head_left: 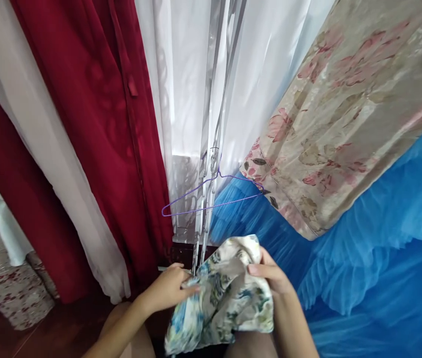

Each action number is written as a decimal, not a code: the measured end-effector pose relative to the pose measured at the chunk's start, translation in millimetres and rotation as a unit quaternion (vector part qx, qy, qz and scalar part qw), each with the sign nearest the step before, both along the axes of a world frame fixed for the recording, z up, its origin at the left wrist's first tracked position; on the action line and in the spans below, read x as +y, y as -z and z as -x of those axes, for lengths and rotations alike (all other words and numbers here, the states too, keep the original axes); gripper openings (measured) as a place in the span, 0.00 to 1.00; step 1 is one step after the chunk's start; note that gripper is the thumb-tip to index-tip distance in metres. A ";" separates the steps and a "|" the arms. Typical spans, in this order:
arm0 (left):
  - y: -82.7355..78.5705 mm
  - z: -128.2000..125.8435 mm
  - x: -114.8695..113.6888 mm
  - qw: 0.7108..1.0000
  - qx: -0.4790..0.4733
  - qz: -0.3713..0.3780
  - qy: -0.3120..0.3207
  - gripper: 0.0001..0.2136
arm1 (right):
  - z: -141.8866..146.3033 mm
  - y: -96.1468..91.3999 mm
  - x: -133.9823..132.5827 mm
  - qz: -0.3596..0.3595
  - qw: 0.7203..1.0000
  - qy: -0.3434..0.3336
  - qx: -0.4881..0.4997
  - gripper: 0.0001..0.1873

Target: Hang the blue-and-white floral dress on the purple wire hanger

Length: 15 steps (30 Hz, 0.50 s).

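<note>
Your left hand (175, 288) pinches one side of the printed cloth (229, 293); your right hand (273, 276) is closed on the other; it's bunched above your legs (136, 340), below the purple hanger (214, 205); I'd grip both edges lightly and ease those folds out

White curtain (261, 84) glows, backlit, above dim floor (48, 335).

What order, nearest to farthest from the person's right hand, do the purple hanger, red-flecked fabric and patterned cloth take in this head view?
1. Patterned cloth: held in the right hand.
2. Purple hanger: above the cloth.
3. Red-flecked fabric: at the far left.
</note>
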<state>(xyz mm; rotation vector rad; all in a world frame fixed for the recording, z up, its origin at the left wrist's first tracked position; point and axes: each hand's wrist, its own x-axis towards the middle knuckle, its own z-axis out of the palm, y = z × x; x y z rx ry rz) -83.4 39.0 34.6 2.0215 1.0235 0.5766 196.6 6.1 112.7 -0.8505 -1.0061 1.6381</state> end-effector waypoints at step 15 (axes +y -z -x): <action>-125.6 59.6 103.0 0.954 0.004 -0.294 -0.060 0.13 | -21.3 8.5 156.9 -0.269 0.858 0.215 -0.381 0.10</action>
